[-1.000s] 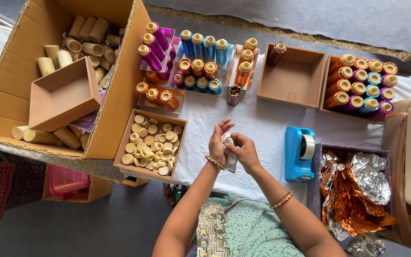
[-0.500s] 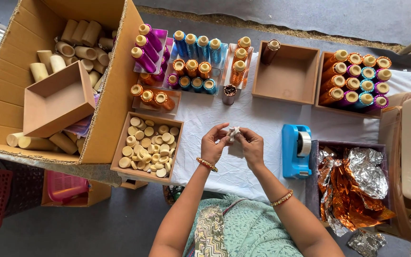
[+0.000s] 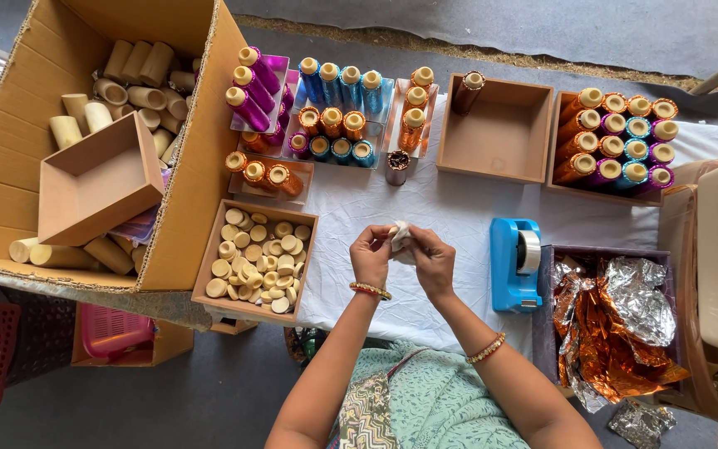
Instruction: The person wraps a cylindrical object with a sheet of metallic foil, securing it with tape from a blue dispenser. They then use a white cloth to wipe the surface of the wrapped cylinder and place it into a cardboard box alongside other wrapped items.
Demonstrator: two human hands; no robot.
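Both hands had drifted lower and toward the counter's (image 3: 425, 208) near edge since a second before, when they worked higher up, and the camera had tipped slightly. From the head view, the left hand (image 3: 373, 254) and right hand (image 3: 432, 259) met over the white cloth, fingers pinched together on a small pale piece (image 3: 400, 235). Most of that piece was covered by the fingertips, so its shape was hard to make out. Just left of the hands sat a tray of discs (image 3: 255, 259); to the right stood a blue tape dispenser (image 3: 515, 264), with a box of crumpled foil (image 3: 617, 320) beyond it. Farther back were rows of foil-wrapped tubes (image 3: 334, 108), an empty tray (image 3: 502, 129) and another tray of tubes (image 3: 621, 137). A big carton (image 3: 201, 175) of bare tubes was cut off at the left edge, and a container at the right edge was only partly in view.
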